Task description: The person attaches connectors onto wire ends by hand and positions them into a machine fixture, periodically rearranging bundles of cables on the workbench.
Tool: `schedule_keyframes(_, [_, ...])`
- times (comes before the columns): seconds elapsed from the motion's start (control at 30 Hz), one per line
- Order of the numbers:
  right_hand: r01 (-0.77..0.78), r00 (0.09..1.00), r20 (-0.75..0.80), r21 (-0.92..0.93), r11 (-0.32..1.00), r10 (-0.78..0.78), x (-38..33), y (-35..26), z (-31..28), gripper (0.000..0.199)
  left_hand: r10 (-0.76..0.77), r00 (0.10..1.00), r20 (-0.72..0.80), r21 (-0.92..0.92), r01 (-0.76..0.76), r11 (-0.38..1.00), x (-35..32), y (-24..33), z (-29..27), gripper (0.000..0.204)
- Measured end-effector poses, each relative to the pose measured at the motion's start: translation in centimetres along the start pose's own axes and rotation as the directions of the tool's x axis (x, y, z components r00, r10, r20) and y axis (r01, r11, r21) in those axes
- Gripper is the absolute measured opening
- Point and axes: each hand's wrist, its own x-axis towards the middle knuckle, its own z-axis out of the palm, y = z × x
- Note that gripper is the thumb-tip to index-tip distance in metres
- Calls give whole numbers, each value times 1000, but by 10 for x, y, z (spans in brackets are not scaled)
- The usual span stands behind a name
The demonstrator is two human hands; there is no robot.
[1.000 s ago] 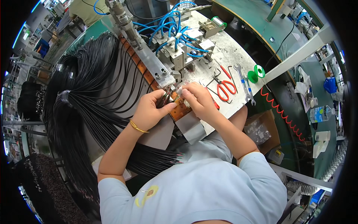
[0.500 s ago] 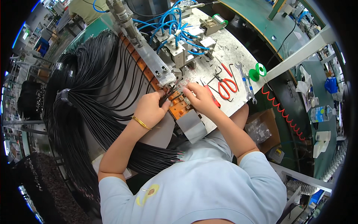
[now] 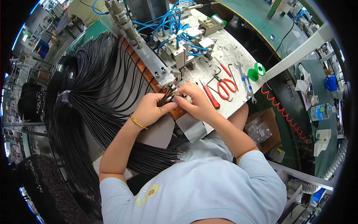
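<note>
My left hand (image 3: 150,108), a gold bangle at its wrist, is closed round a few dark cable ends (image 3: 169,90) beside the orange-brown fixture rail (image 3: 151,79). Close against it, my right hand (image 3: 196,101) pinches at the stripped ends of the same cables; its fingertips partly hide them. Both hands work just below the tip of a metal press arm (image 3: 158,72). A thick bundle of black cables (image 3: 100,106) spreads out on the left, with single cables running to the rail. Beneath my right hand sits a grey metal plate (image 3: 191,126).
Right of the hands lie red-handled pliers (image 3: 226,89), a red-handled tool (image 3: 212,98) and wrenches (image 3: 244,82). Blue air hoses (image 3: 171,22) loop over the machine. A green solder spool (image 3: 257,71) stands at the bench edge, a red coiled hose (image 3: 285,115) hanging beyond.
My right hand has moved left and closed in on the cable ends by my left hand. My left thumb has shifted slightly toward it, and together they now cover more of the rail.
</note>
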Motion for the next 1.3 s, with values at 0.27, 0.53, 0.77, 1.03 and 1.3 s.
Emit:
schedule_keyframes(0.27, [-111, 984, 156, 130, 985, 90, 0, -3, -10, 11, 20, 1000, 25, -156, -16, 988, -1, 5, -2, 19])
schedule_keyframes(0.53, [-117, 973, 218, 159, 980, 80, 4, -10, -14, 11, -55, 994, 96, -146, 68, 987, -2, 10, -5, 17])
schedule_keyframes(0.77, [-56, 978, 205, 105, 993, 34, 5, -11, -14, 13, -75, 995, 70, -182, 87, 979, -3, 8, -3, 17])
schedule_keyframes(1.03, [118, 979, 179, -79, 990, -102, 6, -12, -13, 11, -184, 971, 153, -327, 226, 918, -5, 15, -10, 18])
schedule_keyframes(1.3, [-79, 997, 5, 60, 995, 79, 4, -10, -4, 12, -51, 998, -32, -343, 37, 939, -6, 19, 6, 16])
